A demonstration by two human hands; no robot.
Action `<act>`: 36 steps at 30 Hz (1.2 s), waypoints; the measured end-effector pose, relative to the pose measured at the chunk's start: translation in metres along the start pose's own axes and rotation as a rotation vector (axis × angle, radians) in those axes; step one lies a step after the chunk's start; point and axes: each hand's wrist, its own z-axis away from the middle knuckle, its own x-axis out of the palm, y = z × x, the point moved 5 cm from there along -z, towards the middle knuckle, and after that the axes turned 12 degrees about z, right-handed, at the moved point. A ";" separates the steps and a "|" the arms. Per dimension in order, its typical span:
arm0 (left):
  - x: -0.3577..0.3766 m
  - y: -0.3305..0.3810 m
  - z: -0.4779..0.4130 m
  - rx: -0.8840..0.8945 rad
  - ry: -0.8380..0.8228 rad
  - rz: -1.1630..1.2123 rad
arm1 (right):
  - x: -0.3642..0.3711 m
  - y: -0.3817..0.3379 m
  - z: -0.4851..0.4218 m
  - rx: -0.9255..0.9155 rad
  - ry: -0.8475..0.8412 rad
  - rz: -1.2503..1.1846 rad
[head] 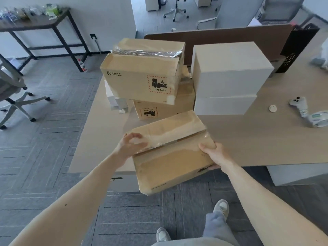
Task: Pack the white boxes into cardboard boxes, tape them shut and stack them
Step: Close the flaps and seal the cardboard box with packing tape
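Note:
A taped cardboard box (170, 157) is held tilted over the near edge of the desk (266, 144). My right hand (213, 155) grips its right end, thumb on top and fingers underneath. My left hand (131, 146) is at its left end, thumb and fingers curled at the clear tape along the top seam. Behind it two taped cardboard boxes are stacked, the upper one (142, 75) askew on the lower one (165, 107). Two large white boxes (229, 68) are stacked to their right. Small white boxes (115, 98) lie left of the stack.
A roll of clear tape (318, 119), a white controller (299, 103) and a small round disc (272, 108) lie on the desk's right side. A brown divider (230, 34) backs the desk. Office chairs stand at left (14, 96) and beyond. My feet (220, 208) are on grey carpet.

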 end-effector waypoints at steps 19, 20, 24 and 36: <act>0.318 0.070 -0.092 0.260 -0.117 -0.528 | -0.259 0.102 -0.066 0.076 0.092 0.006; 0.329 0.073 -0.091 0.258 -0.115 -0.536 | -0.270 0.104 -0.069 0.069 0.096 0.008; 0.369 0.080 -0.080 0.238 -0.104 -0.625 | -0.302 0.115 -0.082 0.069 0.105 0.029; 0.480 0.095 -0.088 0.549 -0.223 -1.066 | -0.314 0.116 -0.085 0.096 0.073 0.109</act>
